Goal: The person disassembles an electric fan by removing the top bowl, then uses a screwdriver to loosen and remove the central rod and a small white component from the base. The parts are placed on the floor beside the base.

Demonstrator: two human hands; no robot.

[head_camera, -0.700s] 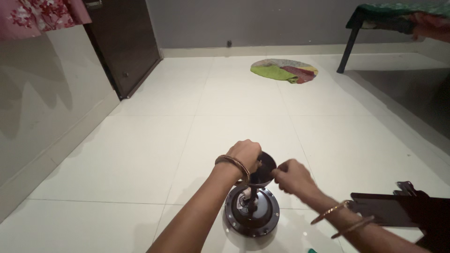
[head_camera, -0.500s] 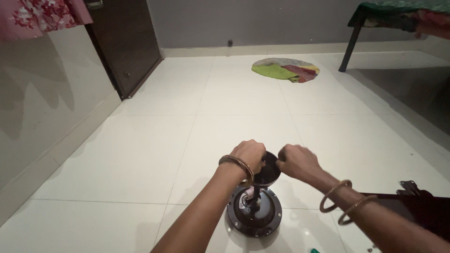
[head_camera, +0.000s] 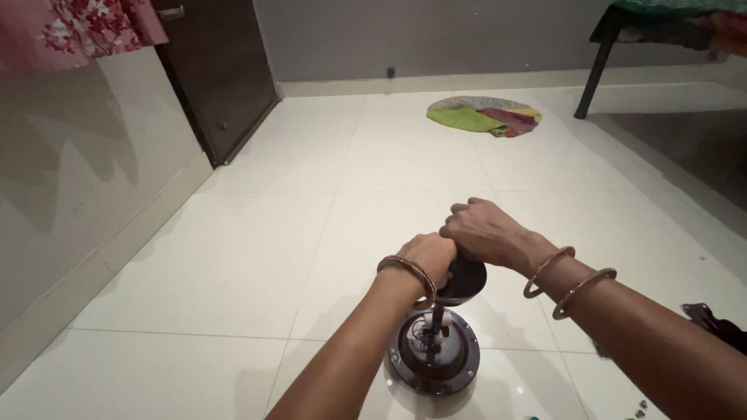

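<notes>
Dark canopy cup on motor rod, gripped by left hand, right hand clenched over rim, above floor.

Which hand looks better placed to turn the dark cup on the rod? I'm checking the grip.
Probably the right hand: it lies over the cup top. The left hand clasps its near side, steadying.

My hands over the fan motor on the floor

My left hand and right hand sit side by side on the cup above the motor housing. Door far left; rug ahead; table leg far right.
</notes>
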